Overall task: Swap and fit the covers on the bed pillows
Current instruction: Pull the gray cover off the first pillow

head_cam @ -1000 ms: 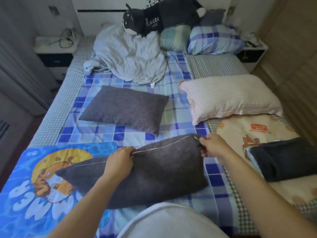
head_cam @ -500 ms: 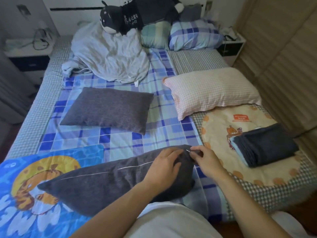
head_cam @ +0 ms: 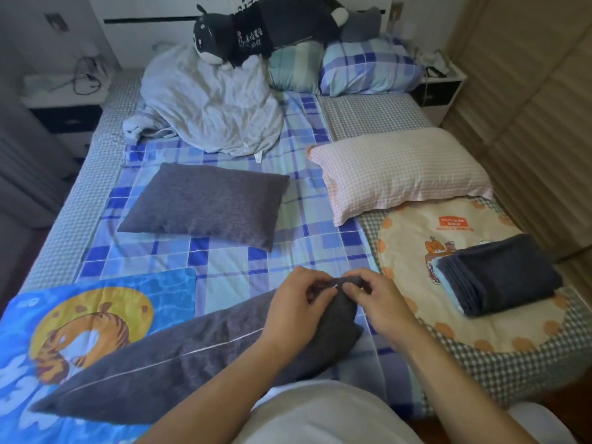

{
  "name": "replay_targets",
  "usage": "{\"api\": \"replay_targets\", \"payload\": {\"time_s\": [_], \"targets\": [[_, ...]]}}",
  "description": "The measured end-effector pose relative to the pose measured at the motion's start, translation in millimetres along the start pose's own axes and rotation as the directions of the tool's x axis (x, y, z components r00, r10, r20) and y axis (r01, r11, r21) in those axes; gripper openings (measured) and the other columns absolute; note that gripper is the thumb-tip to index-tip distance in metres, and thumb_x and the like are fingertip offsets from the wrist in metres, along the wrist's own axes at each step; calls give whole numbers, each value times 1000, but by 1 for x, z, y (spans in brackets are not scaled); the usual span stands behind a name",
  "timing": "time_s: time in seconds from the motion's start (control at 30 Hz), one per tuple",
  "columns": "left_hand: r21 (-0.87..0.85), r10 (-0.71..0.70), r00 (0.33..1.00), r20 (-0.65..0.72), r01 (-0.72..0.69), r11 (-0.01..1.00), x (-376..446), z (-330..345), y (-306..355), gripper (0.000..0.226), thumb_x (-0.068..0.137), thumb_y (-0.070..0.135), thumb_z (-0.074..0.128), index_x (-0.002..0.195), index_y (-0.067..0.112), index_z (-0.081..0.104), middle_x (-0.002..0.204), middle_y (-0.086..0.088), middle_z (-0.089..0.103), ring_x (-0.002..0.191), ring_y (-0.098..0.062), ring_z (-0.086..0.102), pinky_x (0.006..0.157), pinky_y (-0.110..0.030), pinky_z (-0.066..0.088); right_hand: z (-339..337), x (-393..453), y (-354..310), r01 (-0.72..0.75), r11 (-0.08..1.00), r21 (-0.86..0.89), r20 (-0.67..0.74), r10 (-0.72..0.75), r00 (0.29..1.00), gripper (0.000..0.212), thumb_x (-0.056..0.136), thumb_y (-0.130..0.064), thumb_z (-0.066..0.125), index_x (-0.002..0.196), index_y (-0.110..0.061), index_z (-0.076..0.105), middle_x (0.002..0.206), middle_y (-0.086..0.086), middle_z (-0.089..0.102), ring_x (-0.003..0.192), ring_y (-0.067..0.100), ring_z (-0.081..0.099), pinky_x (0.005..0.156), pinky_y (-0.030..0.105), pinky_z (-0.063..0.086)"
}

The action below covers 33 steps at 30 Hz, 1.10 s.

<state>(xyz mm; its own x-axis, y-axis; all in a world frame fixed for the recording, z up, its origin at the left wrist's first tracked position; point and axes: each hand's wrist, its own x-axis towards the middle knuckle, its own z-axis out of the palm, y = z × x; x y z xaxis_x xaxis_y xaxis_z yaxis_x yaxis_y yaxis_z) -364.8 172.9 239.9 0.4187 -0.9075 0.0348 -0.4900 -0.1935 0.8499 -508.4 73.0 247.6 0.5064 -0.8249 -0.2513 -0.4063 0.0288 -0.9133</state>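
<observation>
Zip end of the soft, limp grey pillow [head_cam: 179,373] is being pinched by both hands, left [head_cam: 296,310] and right [head_cam: 378,302], judged the best hold.

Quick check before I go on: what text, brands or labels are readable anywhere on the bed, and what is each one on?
"Mytoodie" or similar, only partly legible: white on the orange patch of the round cream mat; the smaller line beneath is blurred.
White characters on the black plush toy: too blurred to read.
Large white letters on the blue tiger blanket: cut off and distorted, unreadable.
Nothing else carries text.
</observation>
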Motion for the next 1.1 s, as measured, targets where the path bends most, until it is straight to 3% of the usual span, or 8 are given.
{"api": "replay_targets", "payload": {"time_s": [0.2, 0.43, 0.57, 0.63, 0.7, 0.87, 0.97, 1.1], "targets": [[258, 91, 980, -174, -44, 965, -12, -29, 18, 6, 93, 36, 65, 92, 31, 63, 88, 14, 61, 80, -6, 57, 73, -21, 44, 29, -3, -29, 57, 993, 107, -36, -54, 998, 11, 92, -11, 69, 82, -14, 72, 82, 6, 72, 80, 16, 67, 80, 33, 52], [623, 172, 979, -108, -68, 780, -12, -41, 39, 28, 89, 18, 69, 74, 21, 45, 69, 0, 52, 52, -28, 56, 47, -33, 34, 44, -11, -41, 51, 994, 99, -110, -41, 993, 16, 90, -13, 71, 76, -20, 71, 76, 0, 72, 77, 18, 68, 77, 37, 55], [214, -240, 965, -106, 258, 942, -12, -47, 50, 18, 96, 30, 56, 80, 23, 53, 77, 7, 61, 74, -17, 59, 67, -36, 47, 49, -21, -48, 90, 993, 78, -134, -79, 988, 16, 91, -14, 68, 77, -20, 68, 75, -8, 70, 72, 8, 64, 70, 25, 50], [-252, -502, 865, 31, 492, 833, -12, -52, 52, 15, 94, 23, 62, 79, 20, 61, 71, 8, 66, 72, -12, 61, 66, -29, 45, 52, -25, -47, 94, 995, 18, -154, -90, 984, 14, 93, -19, 66, 79, -22, 66, 78, -9, 69, 77, 7, 63, 71, 26, 49], [-432, -593, 793, 141, 588, 684, -14, -54, 51, 17, 93, 17, 64, 76, 17, 61, 64, 7, 65, 66, -10, 59, 64, -27, 43, 56, -29, -46, 101, 994, -29, -196, -105, 975, 14, 93, -23, 65, 80, -23, 64, 80, -9, 67, 81, 8, 63, 74, 28, 50], [-76, -587, 809, -17, 584, 808, -35, -57, 13, 22, 88, 19, 64, 69, 18, 52, 62, 7, 59, 69, -19, 59, 66, -35, 45, 38, -22, -36, 31, 999, -32, -405, -42, 913, 18, 97, -26, 61, 80, -24, 60, 85, -7, 64, 83, 7, 59, 73, 27, 45], [228, -582, 804, -120, 593, 772, -57, -67, -21, 22, 87, 27, 60, 69, 20, 50, 71, 3, 63, 77, -26, 61, 78, -43, 49, 9, -3, -19, -55, 983, 176, -549, 145, 823, 14, 99, -28, 59, 85, -24, 62, 93, -2, 66, 93, 20, 64, 88, 44, 55], [235, -572, 804, -162, 594, 769, -68, -61, -38, 25, 85, 26, 59, 64, 22, 48, 67, 4, 60, 71, -21, 57, 65, -36, 41, -18, 13, 4, -269, 963, -4, -587, 215, 780, 7, 100, -19, 57, 102, -18, 63, 99, -1, 61, 110, 30, 57, 94, 46, 49]]}}
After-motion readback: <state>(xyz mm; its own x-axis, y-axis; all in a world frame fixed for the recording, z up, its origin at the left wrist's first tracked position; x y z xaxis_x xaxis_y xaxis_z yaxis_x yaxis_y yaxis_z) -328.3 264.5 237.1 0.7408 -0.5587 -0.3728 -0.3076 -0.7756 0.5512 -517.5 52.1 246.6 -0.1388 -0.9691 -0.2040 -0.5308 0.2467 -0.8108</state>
